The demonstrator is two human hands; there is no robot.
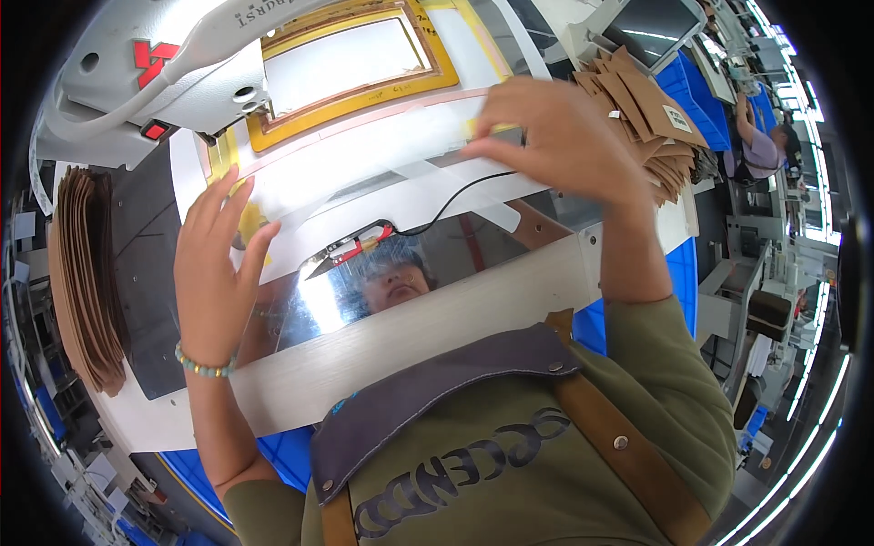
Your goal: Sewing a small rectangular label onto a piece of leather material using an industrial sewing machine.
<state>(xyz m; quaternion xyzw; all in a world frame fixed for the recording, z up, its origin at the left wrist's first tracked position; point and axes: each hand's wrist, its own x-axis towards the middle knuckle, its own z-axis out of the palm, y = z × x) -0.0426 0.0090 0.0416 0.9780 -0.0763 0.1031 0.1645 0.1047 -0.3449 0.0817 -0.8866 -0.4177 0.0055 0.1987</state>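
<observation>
My left hand (218, 273) is open, fingers spread over the white template (196, 182) with yellow tape at its left side. My right hand (555, 146) is curled at the template's right, thumb extended beside a clear strip (428, 173); motion blur hides whether its fingertips grip anything. Red-handled snips (355, 246) with a black cord lie between my hands on the template's near edge and a shiny metal plate (464, 259). A yellow frame (355, 90) sits beyond my hands, beside the white machine head (155, 91).
Brown cut pieces stand stacked at the left (82, 273) and lie piled at the right (651, 118). A screen (637, 27) and blue bin (683, 91) are at the back right. The pale table edge (437, 332) runs before me. A co-worker (760, 150) works far right.
</observation>
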